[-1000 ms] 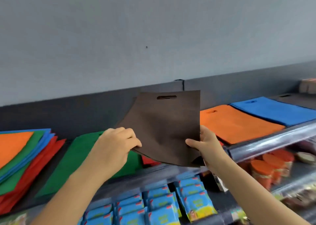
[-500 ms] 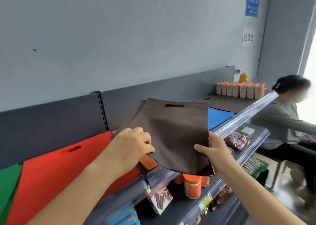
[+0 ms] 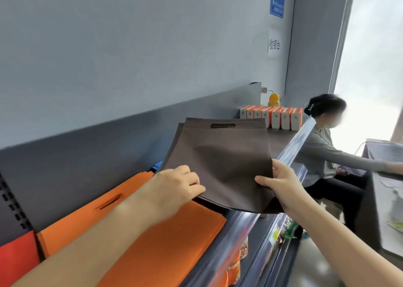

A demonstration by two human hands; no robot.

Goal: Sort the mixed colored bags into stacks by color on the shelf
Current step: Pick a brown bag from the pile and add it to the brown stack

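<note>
While my left hand (image 3: 176,186) and right hand (image 3: 281,182) pinch near corners of the brown bag (image 3: 220,162), holding it between them over the shelf (image 3: 244,223), I should lay it flat, edges squared, on the dark stack (image 3: 280,142) beyond.

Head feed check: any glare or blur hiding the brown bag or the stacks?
Head view: window at right blown out white; brown bag evenly lit and clear between left hand and right hand; orange bag and frame edges softly blurred; frame tilted, shelf rail running diagonal.
</note>
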